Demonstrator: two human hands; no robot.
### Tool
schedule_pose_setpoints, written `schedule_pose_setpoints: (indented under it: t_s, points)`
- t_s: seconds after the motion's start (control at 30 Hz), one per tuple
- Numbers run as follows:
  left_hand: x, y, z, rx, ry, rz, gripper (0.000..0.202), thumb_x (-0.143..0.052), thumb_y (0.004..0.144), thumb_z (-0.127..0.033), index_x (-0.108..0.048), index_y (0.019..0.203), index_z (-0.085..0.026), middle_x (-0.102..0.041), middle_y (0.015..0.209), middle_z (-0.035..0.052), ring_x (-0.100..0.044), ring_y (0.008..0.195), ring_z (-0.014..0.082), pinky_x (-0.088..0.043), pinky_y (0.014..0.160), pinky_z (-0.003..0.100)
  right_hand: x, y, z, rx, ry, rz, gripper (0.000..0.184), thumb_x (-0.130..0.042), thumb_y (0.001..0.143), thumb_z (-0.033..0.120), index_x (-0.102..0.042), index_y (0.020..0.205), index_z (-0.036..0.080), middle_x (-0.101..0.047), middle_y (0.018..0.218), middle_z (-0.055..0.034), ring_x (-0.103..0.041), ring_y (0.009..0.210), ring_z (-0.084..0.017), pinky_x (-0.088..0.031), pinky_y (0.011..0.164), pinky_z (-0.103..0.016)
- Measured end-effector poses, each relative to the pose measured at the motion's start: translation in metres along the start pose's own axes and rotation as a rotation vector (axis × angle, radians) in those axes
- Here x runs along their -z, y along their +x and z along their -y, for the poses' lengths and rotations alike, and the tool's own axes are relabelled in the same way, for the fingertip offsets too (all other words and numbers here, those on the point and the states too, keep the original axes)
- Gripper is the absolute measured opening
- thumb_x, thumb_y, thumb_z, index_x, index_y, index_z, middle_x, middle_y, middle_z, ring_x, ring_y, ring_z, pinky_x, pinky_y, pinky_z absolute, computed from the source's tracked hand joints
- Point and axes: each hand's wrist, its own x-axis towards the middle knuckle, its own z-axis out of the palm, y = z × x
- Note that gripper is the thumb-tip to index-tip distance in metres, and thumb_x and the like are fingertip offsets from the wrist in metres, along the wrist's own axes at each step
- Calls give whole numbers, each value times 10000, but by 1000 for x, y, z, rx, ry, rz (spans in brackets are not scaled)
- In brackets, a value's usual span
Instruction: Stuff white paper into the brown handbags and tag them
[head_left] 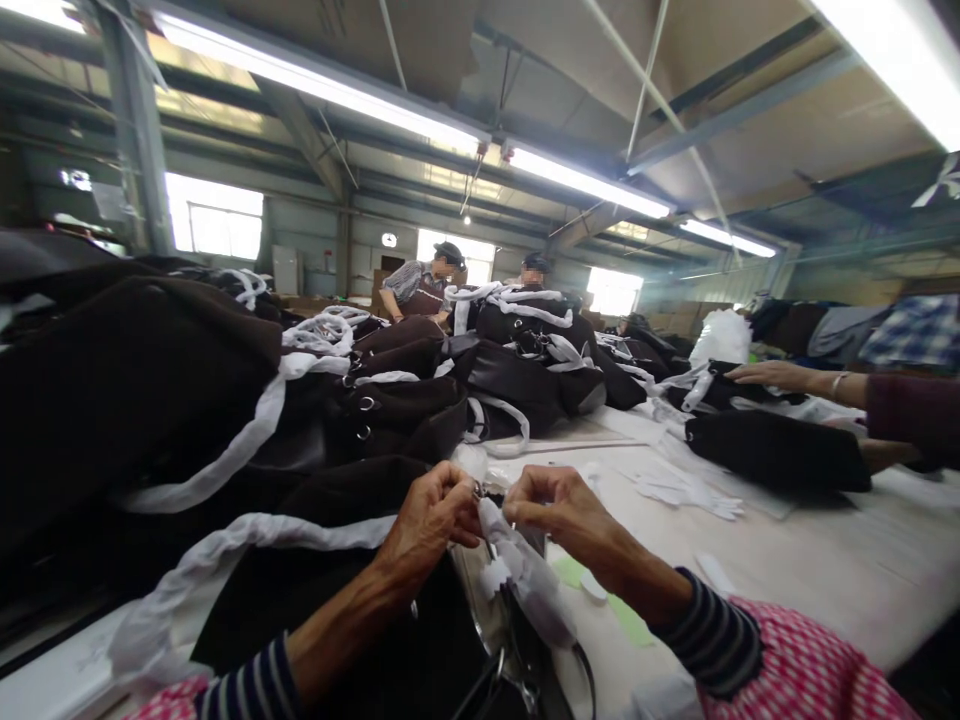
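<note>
In front of me lies a black bag (pixel 322 620) with metal rings and thin black straps toward its right side. A white-wrapped bag handle (pixel 529 580) slants down between my two hands. My left hand (pixel 435 515) is closed, its fingertips pinching the upper end of that handle beside a small metal ring (pixel 477 490). Just to the right, my right hand (pixel 555 505) is closed in a pinch against the wrapping; whatever sits between its fingertips is too small to make out. Another white-wrapped strap (pixel 262 530) arches behind my left wrist.
A heap of dark bags (pixel 405 410) with white-wrapped handles fills the left and back. At right, a co-worker's hand (pixel 780 376) touches a black bag (pixel 772 450). White paper pieces (pixel 694 490) lie on the pale table (pixel 817 560). Two people stand beyond the heap.
</note>
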Motion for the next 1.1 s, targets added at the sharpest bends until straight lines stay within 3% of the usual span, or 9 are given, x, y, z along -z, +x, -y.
schedule_pose_setpoints:
  t_s: [0.2, 0.37, 0.53, 0.77, 1.0, 1.1]
  points:
    - [1, 2, 6, -82, 142, 38, 377, -570, 898, -556, -459, 848, -199, -626, 682, -13, -634, 576, 143, -497, 549, 240, -11, 5, -15, 85, -15, -19, 227, -738, 670, 253, -539, 594, 175, -536, 573, 35, -428, 553, -99, -297, 534, -244]
    - [0, -1, 10, -171, 295, 51, 339, -525, 956, -513, -513, 855, -190, -588, 815, 7, -585, 719, 154, -513, 607, 252, -7, -7, -20, 107, -94, 46, 254, -720, 706, 230, -505, 583, 176, -464, 571, 50, -394, 580, -100, -278, 552, -253]
    - [-1, -2, 9, -182, 270, 41, 336, -518, 961, -501, -508, 830, -192, -575, 728, -18, -538, 624, 126, -427, 554, 228, -4, -12, -15, 118, -183, 20, 214, -698, 725, 158, -523, 604, 176, -497, 595, 42, -433, 601, -114, -305, 569, -260]
    - [-1, -2, 8, -89, 210, 18, 370, -548, 896, -542, -516, 801, -186, -591, 597, -23, -579, 521, 134, -415, 536, 238, -12, -22, -11, 476, -502, -73, 223, -659, 805, 69, -515, 685, 190, -593, 817, -7, -556, 805, -165, -385, 724, -288]
    - [1, 0, 6, -131, 216, 1, 342, -549, 918, -512, -510, 822, -186, -609, 636, -19, -590, 550, 128, -393, 531, 218, -10, -34, -16, 633, -530, 22, 208, -606, 913, 91, -505, 771, 206, -619, 849, -14, -568, 831, -169, -405, 752, -292]
    - [3, 2, 6, -145, 202, 9, 357, -570, 914, -515, -520, 817, -174, -598, 642, -27, -538, 507, 86, -354, 512, 189, -9, -40, -15, 633, -560, 85, 164, -592, 921, 80, -552, 820, 202, -627, 872, -20, -564, 875, -178, -405, 775, -297]
